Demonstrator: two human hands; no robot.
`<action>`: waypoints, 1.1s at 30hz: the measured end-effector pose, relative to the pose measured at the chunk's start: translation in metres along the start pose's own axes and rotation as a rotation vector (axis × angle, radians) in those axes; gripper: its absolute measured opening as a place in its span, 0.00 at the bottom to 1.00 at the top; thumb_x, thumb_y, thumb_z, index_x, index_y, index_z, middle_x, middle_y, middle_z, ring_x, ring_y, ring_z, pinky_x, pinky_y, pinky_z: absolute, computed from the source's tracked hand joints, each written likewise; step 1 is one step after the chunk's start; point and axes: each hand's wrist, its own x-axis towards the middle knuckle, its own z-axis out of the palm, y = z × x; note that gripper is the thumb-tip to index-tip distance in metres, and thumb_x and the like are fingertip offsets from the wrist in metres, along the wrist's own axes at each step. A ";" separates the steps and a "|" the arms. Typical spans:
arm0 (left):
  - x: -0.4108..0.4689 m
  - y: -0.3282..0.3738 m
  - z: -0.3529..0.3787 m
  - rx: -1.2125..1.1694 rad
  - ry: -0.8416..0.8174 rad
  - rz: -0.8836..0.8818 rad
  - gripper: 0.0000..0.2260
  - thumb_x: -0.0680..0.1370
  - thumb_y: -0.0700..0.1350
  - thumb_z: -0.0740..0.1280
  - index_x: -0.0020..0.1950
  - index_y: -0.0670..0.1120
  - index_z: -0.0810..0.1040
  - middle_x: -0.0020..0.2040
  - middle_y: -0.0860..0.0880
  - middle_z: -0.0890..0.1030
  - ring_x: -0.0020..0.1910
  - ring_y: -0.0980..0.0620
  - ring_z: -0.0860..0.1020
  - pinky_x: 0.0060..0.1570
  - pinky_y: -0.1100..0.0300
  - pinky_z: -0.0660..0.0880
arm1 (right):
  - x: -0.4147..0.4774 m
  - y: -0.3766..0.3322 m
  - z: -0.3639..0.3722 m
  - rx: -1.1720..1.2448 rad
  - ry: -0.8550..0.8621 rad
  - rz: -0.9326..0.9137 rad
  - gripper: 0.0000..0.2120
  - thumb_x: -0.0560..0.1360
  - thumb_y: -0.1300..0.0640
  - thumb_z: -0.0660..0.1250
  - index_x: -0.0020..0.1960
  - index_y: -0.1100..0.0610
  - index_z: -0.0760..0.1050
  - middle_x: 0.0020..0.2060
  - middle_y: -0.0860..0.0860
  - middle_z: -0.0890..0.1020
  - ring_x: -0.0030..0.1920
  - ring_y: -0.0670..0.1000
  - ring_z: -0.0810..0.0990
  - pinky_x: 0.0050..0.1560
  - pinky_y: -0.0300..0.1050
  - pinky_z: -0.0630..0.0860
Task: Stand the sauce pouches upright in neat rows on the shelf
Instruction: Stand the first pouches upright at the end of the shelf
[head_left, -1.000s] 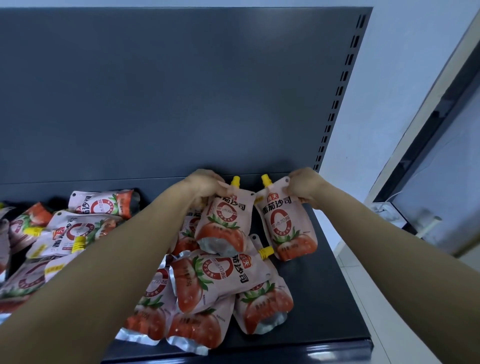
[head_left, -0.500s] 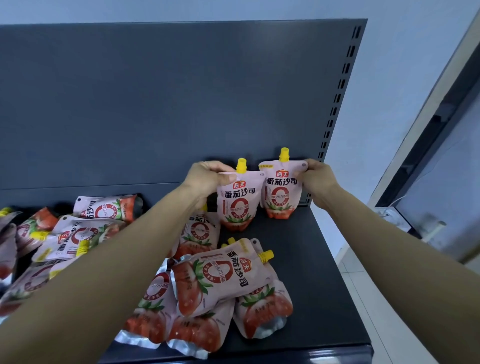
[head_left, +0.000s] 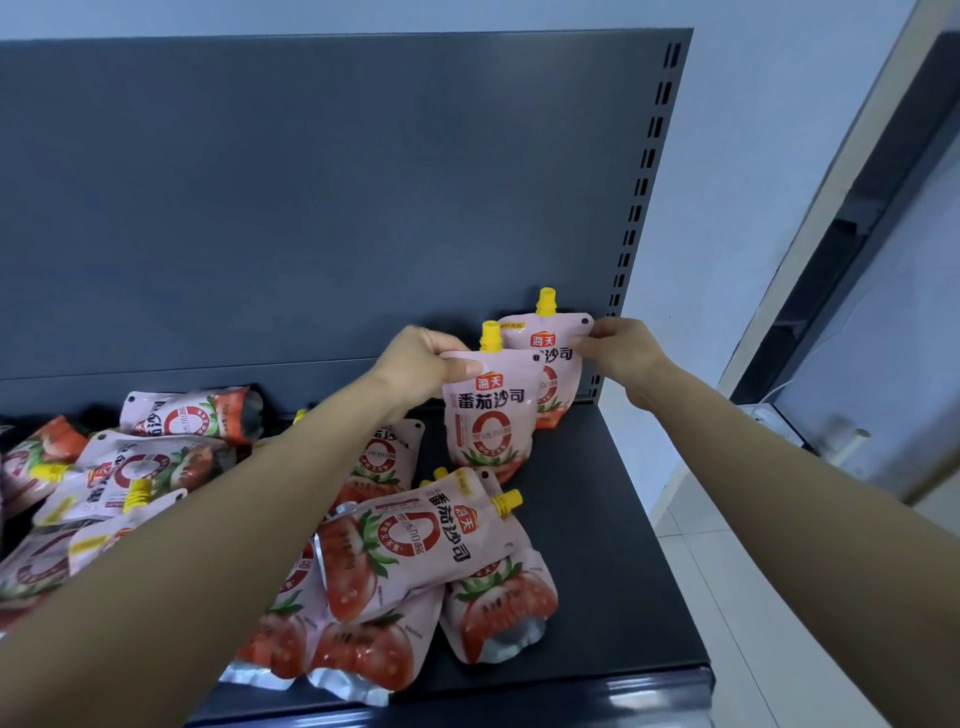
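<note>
Two pink tomato-sauce pouches with yellow caps stand upright at the back right of the dark shelf (head_left: 613, 519). My left hand (head_left: 423, 366) pinches the top left corner of the front pouch (head_left: 488, 415). My right hand (head_left: 621, 351) pinches the top right corner of the rear pouch (head_left: 556, 358), which stands against the back panel and is partly hidden by the front one. Several more pouches (head_left: 410, 540) lie flat in a loose pile below my left arm.
More pouches (head_left: 130, 467) lie scattered across the left of the shelf. The grey back panel (head_left: 311, 208) rises behind, with a slotted upright (head_left: 641, 187) at its right edge. Right of the shelf are a white wall and tiled floor (head_left: 701, 561).
Both hands lifted a pouch each from the pile and stood them at the back right. The left pouch has since come forward, in front of the right one.
</note>
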 end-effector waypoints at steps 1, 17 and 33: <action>-0.001 0.003 0.007 0.001 -0.021 0.012 0.06 0.74 0.37 0.69 0.39 0.46 0.81 0.38 0.48 0.82 0.42 0.50 0.80 0.53 0.52 0.78 | -0.001 0.000 -0.002 -0.004 -0.004 -0.005 0.13 0.77 0.63 0.66 0.61 0.63 0.76 0.56 0.56 0.80 0.50 0.52 0.76 0.50 0.43 0.72; -0.022 0.034 0.033 0.117 -0.131 0.069 0.15 0.74 0.32 0.67 0.60 0.42 0.78 0.56 0.47 0.81 0.54 0.52 0.78 0.58 0.58 0.74 | -0.024 -0.006 -0.030 -0.162 0.140 -0.244 0.13 0.79 0.55 0.62 0.57 0.63 0.77 0.45 0.52 0.77 0.46 0.51 0.74 0.45 0.41 0.70; -0.078 0.025 -0.011 0.424 -0.056 0.086 0.07 0.73 0.39 0.70 0.51 0.45 0.81 0.48 0.49 0.82 0.46 0.55 0.78 0.46 0.68 0.72 | -0.111 -0.015 0.018 -0.715 -0.553 -0.399 0.24 0.75 0.46 0.66 0.28 0.61 0.73 0.25 0.50 0.72 0.27 0.46 0.70 0.33 0.38 0.66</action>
